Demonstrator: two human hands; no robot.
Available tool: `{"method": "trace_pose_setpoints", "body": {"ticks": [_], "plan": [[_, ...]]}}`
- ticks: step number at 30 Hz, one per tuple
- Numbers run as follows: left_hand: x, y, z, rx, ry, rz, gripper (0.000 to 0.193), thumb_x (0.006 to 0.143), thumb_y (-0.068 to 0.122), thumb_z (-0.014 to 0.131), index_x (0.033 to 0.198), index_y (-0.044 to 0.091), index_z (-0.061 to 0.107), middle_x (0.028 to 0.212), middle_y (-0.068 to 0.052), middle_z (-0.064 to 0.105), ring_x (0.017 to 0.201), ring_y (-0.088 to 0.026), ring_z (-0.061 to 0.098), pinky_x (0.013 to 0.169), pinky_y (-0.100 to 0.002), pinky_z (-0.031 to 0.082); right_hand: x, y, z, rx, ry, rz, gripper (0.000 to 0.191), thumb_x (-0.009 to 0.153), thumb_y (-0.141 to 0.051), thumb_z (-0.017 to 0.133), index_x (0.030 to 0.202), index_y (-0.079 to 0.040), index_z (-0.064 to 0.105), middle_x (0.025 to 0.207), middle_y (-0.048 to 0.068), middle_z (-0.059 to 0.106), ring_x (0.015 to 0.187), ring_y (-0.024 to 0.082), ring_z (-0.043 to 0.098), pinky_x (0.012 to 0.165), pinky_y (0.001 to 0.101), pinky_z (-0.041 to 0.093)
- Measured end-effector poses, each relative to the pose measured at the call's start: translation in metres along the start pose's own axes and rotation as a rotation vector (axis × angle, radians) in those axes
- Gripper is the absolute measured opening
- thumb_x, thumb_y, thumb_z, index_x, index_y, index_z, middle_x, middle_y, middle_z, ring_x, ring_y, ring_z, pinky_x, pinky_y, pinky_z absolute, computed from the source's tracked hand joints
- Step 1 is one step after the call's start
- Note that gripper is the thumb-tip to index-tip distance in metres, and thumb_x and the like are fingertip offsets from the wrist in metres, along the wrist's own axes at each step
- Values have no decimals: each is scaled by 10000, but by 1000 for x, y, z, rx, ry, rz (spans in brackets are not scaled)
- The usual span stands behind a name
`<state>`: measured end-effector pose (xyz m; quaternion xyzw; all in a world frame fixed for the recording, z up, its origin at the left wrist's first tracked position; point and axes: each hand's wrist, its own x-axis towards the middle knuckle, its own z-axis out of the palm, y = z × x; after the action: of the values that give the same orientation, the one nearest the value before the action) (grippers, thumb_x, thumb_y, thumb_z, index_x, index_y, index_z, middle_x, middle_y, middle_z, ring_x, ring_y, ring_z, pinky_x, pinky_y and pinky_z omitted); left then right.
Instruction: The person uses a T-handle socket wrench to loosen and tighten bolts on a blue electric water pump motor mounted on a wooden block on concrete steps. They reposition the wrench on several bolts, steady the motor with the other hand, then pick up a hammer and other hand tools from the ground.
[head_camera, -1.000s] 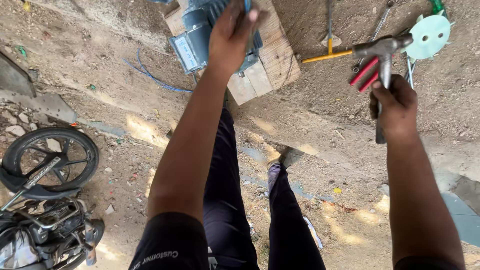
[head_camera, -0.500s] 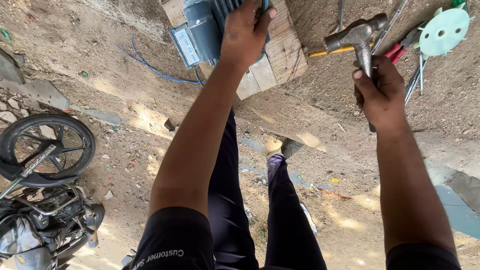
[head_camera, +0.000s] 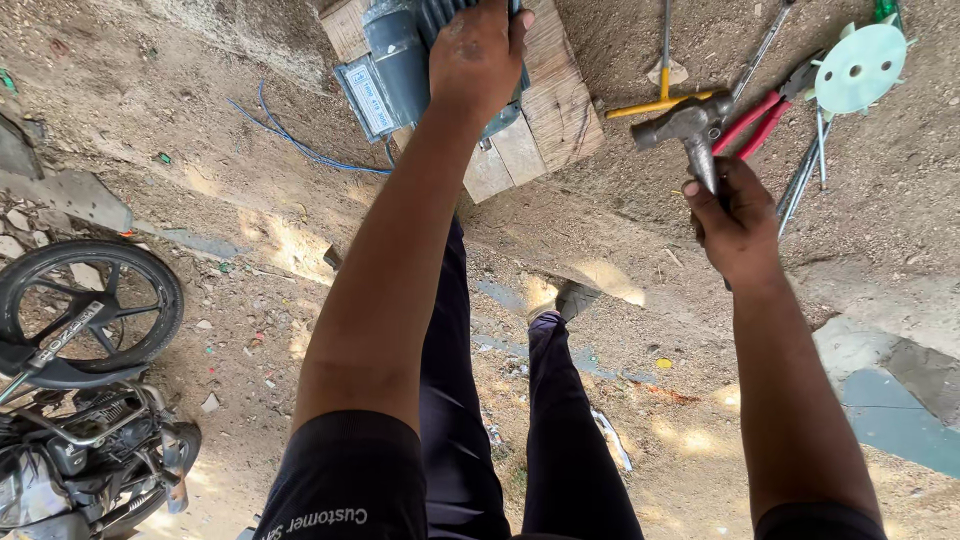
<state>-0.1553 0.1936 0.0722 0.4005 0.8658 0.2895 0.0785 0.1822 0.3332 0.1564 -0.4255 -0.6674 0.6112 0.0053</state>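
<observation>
Head view, scanning from the left: a parked motorcycle (head_camera: 80, 400) stands at the near left edge, its front wheel (head_camera: 88, 305) resting on the littered dirt ground (head_camera: 250, 180). Further right and farther away, a blue cable (head_camera: 300, 150) trails across the dirt toward a grey electric motor (head_camera: 400, 70) that sits on a wooden pallet board (head_camera: 560, 110). Your left hand (head_camera: 478, 55) lies palm-down on top of the motor, fingers (head_camera: 515, 25) curled over its finned housing on the far side, so the motor body is directly under your palm and pressed against the fingers; the label plate of the motor sticks out to the left of your wrist. Between your arms you see your dark trouser legs and one shoe (head_camera: 575, 298) on the ground. To the right, your right hand (head_camera: 735, 215) is wrapped in a closed fist round the handle of a hammer (head_camera: 690, 125); the metal head stands just beyond your knuckles on the far side, clear of the fingers, raised above the ground and well apart from the motor. Beyond the hammer lie a yellow-handled tool (head_camera: 660, 102), red-handled pliers (head_camera: 765, 115) and, at the far right, a pale green fan impeller (head_camera: 860, 68) with a few metal rods beside it.
</observation>
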Motion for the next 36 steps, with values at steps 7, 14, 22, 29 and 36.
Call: {"method": "trace_pose_setpoints", "body": {"ticks": [7,14,22,29,36], "plan": [[3,0,-6,-8,-8,12,278,1023,311,655,1078,46,597,857,-180,717,832,-402,688,678,-560,524,-26,16,1,-61,13,35,230,1043,-187,661,1194,-22,608,669,-11,528,535,64,456,471,263,352],[4,4,-12,-21,-95,-97,309,1014,327,660,1117,40,604,825,-186,712,824,-417,686,700,-566,520,-35,15,1,-46,29,103,246,1012,-221,660,1162,-31,618,634,-10,524,503,74,459,452,284,360],[4,5,-14,-73,-127,-169,353,976,341,678,1139,40,590,788,-204,703,795,-422,698,707,-560,524,-36,6,3,-108,52,117,264,997,-220,669,1189,-42,629,613,-14,519,504,72,463,462,282,364],[5,9,-17,-18,-172,-206,321,1007,353,656,1107,54,601,846,-215,712,857,-440,687,750,-570,518,-44,22,8,-55,41,190,279,994,-232,657,1211,-59,623,611,-13,518,491,75,452,453,280,365],[7,12,-19,5,-217,-246,337,1011,371,640,1114,52,602,871,-220,717,895,-439,683,786,-568,510,-82,74,18,-25,18,252,290,989,-266,656,1181,-51,627,631,-9,544,511,69,469,458,285,379]]}}
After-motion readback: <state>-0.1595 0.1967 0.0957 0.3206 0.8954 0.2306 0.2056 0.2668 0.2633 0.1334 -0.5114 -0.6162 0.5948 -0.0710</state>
